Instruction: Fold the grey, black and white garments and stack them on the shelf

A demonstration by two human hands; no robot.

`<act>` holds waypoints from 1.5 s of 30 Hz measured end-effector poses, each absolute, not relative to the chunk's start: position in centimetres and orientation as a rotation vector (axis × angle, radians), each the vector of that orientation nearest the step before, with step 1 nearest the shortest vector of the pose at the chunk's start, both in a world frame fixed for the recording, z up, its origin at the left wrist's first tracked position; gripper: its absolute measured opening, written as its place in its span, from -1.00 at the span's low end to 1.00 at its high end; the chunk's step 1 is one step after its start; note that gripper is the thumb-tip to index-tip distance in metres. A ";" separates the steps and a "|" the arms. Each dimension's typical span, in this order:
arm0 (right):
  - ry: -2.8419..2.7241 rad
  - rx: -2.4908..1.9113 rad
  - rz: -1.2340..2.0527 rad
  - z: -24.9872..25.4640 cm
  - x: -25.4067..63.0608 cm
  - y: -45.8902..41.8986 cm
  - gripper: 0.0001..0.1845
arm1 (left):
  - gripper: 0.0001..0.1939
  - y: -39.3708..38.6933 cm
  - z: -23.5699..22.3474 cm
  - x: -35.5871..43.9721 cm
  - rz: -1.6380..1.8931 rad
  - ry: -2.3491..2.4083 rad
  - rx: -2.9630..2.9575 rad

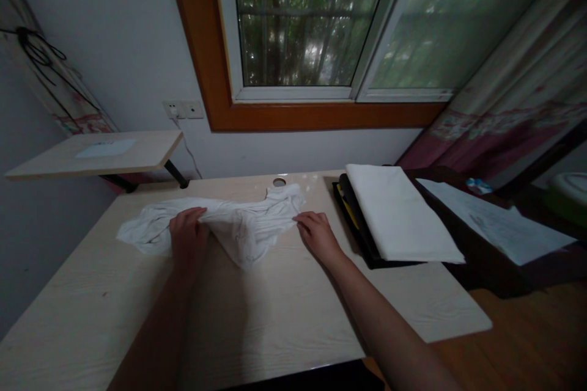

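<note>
A crumpled white cloth [243, 229], perhaps a garment, stretches across the wooden desk [275, 324] in loose folds. My left hand [187, 232] grips its upper edge left of the middle, fingers closed on the fabric. At the cloth's right end, my right hand [314, 229] pinches the edge between thumb and fingers. Between the hands the fabric sags toward me in a rounded flap. The cloth's left part lies bunched on the desk beyond my left hand.
White sheets [403, 214] lie on a black folder [362, 232] at the right. A raised shelf [101, 153] on black legs stands at the back left. Behind the desk are a power outlet [182, 110] and a window [298, 24]. Another paper [490, 220] rests on a dark surface further right.
</note>
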State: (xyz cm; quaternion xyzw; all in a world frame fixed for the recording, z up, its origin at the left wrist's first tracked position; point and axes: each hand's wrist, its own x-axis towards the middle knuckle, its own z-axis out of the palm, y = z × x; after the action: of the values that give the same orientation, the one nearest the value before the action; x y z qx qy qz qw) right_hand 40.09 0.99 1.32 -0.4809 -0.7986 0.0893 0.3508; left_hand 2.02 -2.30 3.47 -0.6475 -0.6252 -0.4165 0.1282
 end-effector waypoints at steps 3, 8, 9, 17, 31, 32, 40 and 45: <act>-2.121 -1.287 0.188 1.6 39.9 0.8 -0.77 | -0.68 -3.0 4.0 3.1 -1.240 -1.589 -1.995; -2.147 -1.275 0.180 1.9 39.7 0.5 -0.91 | -0.74 -4.3 4.5 7.6 -0.871 -1.167 -2.667; -2.122 -1.248 0.205 2.0 39.7 0.5 -0.92 | -0.76 -4.6 4.6 8.7 -0.792 -1.133 -2.746; -1.676 -1.214 0.539 1.7 39.7 0.2 -0.77 | -0.73 -5.5 5.1 12.5 -0.556 -1.308 -2.831; -1.318 -1.218 0.656 2.6 40.2 0.1 -0.67 | -0.81 -3.2 3.3 8.1 -1.262 -1.942 -2.312; -1.296 -1.206 0.690 2.7 40.2 0.2 -0.66 | -0.79 -3.2 3.4 7.8 -1.346 -2.026 -2.223; -1.195 -1.116 1.093 3.6 40.2 0.2 -0.46 | -0.74 -3.1 4.5 5.9 -1.737 -2.377 -1.740; -1.480 -1.107 1.100 3.5 40.6 0.2 -0.40 | -0.70 -2.7 4.3 5.2 -1.747 -2.431 -1.666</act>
State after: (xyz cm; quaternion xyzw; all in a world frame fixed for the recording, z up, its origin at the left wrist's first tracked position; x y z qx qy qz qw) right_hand 40.61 0.16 3.47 -0.4527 -0.6055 0.4498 0.4755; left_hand 5.24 -2.69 4.25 -0.4813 -0.7025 -0.5047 -0.1418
